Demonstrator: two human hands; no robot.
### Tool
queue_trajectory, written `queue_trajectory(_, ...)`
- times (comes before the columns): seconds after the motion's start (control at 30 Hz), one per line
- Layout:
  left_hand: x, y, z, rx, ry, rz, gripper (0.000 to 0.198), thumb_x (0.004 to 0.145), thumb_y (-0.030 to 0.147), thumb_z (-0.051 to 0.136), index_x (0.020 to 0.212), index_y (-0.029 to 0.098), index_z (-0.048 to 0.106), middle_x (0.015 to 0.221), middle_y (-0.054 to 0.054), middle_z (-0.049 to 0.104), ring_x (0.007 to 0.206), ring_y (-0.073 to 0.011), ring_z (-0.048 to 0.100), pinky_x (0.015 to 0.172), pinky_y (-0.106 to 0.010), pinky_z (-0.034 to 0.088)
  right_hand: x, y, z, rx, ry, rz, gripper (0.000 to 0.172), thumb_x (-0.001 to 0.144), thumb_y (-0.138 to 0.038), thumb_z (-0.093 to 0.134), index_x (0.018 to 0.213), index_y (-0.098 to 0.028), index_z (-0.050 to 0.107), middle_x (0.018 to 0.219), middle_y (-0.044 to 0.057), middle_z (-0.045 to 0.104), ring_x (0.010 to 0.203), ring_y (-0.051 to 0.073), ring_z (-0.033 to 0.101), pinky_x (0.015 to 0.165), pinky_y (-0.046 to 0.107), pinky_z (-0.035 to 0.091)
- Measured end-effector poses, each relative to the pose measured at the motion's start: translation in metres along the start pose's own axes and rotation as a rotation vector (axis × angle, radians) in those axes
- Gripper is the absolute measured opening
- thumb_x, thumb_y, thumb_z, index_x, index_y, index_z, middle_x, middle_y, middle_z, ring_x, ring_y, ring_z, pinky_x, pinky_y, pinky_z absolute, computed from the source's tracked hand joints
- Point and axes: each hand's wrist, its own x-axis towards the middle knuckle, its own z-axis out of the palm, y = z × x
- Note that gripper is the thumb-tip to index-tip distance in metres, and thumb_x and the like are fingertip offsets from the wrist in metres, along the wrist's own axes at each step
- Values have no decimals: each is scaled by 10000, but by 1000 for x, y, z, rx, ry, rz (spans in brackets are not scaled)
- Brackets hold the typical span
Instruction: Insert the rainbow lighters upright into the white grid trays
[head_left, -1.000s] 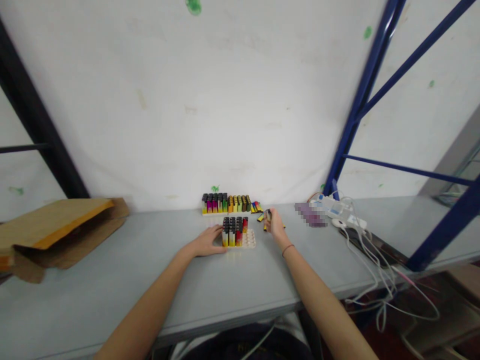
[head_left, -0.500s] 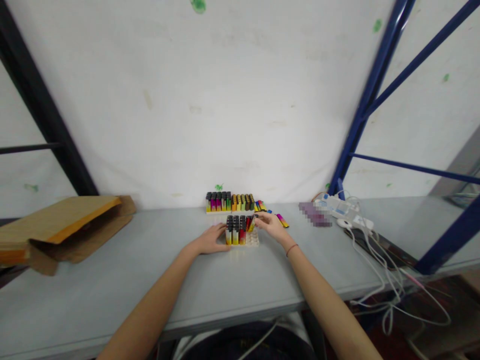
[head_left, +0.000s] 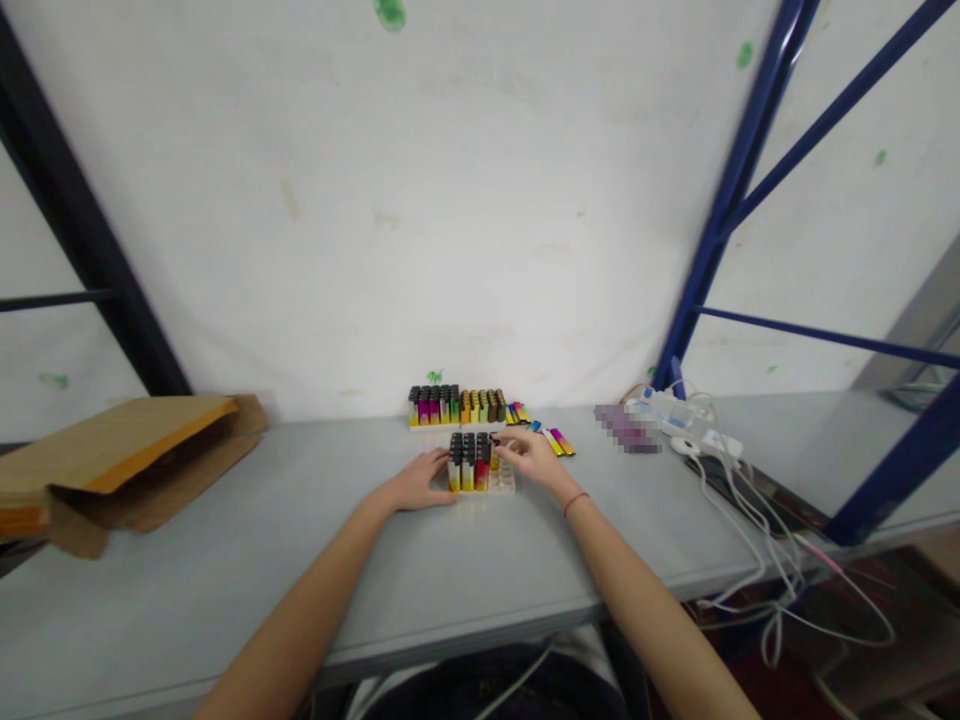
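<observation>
A white tray point(head_left: 504, 483) with round holes stands on the grey table. Upright lighters point(head_left: 469, 470) with black tops fill its left part, while holes show at its right end. My left hand point(head_left: 416, 482) braces the tray's left end, thumb at the front and fingers behind. Between the thumb and fingertips of my right hand point(head_left: 531, 452) is a lighter point(head_left: 494, 456) with a yellow body, upright over the tray just right of the filled rows. Its lower end is hard to make out.
Behind are upright black-topped lighters point(head_left: 433, 408) and yellow-topped ones point(head_left: 484, 405) in white trays. Loose lighters point(head_left: 559, 442) lie to the right. Farther right are a power strip point(head_left: 667, 408) and white cables point(head_left: 750, 530). An open cardboard box point(head_left: 142, 440) sits left.
My right hand has shifted slightly left, and the lighter in its fingers now stands straighter, closer to the filled rows. My left hand stays at the tray.
</observation>
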Motion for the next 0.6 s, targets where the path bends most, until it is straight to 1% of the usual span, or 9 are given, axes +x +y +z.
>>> queue_trajectory(0.1,0,0,0,10,-4,-14,841,754,604,700,1430,143,500,1525,-161,490,1397,-381,450,1190,-481,337,2,9,-16,-171,176,97,311,946,-312,518,1092,-175,755,1094,112,744,939,215,677,853,318,510)
queue_trajectory(0.13,0,0,0,14,-12,-23,839,757,601,695,1426,132,502,1532,-170,479,1405,-384,441,1194,-482,331,2,14,-23,-282,238,164,327,959,-260,480,1109,-164,754,1125,126,736,1015,223,668,918,320,486)
queue_trajectory(0.17,0,1,-1,18,-24,-34,840,761,598,690,1425,119,500,1540,-181,465,1415,-385,429,1199,-484,323,0,19,-31,-425,266,257,339,953,-208,467,1130,-151,750,1145,142,727,1064,232,656,959,319,461)
queue_trajectory(0.23,0,2,-2,26,-44,-56,854,762,594,683,1428,95,492,1557,-201,435,1433,-391,404,1208,-489,306,-4,30,-47,-690,249,483,349,962,-201,469,1170,-125,739,1167,187,706,1114,258,639,963,323,439)
queue_trajectory(0.3,0,3,-2,32,-49,-67,862,757,598,683,1428,91,493,1560,-203,429,1439,-396,394,1210,-490,302,-9,37,-58,-834,174,628,360,988,-262,461,1136,-105,749,1175,220,691,1121,287,637,927,333,440)
queue_trajectory(0.37,0,3,-3,33,-39,-60,852,755,607,682,1420,103,507,1552,-190,446,1430,-397,406,1205,-487,316,-11,40,-64,-867,109,690,380,1001,-308,450,1074,-101,760,1163,227,693,1093,293,650,869,326,448)
queue_trajectory(0.43,1,3,-3,35,-27,-40,838,762,614,673,1416,113,518,1542,-178,463,1419,-394,421,1199,-482,328,-11,40,-65,-846,90,699,330,988,-284,472,1049,-109,745,1137,214,705,1060,277,664,818,305,449)
queue_trajectory(0.5,1,3,-2,42,-25,-24,834,766,615,668,1417,116,519,1537,-173,471,1409,-389,434,1195,-478,334,-10,39,-65,-816,113,693,265,964,-231,502,1088,-115,705,1101,200,717,1028,260,674,790,291,446)
queue_trajectory(0.6,2,2,-2,57,-30,-36,859,757,620,672,1429,111,506,1538,-179,467,1407,-386,438,1192,-474,339,-8,43,-64,-750,191,677,306,945,-165,486,1215,-100,615,1051,192,725,967,253,686,777,295,449)
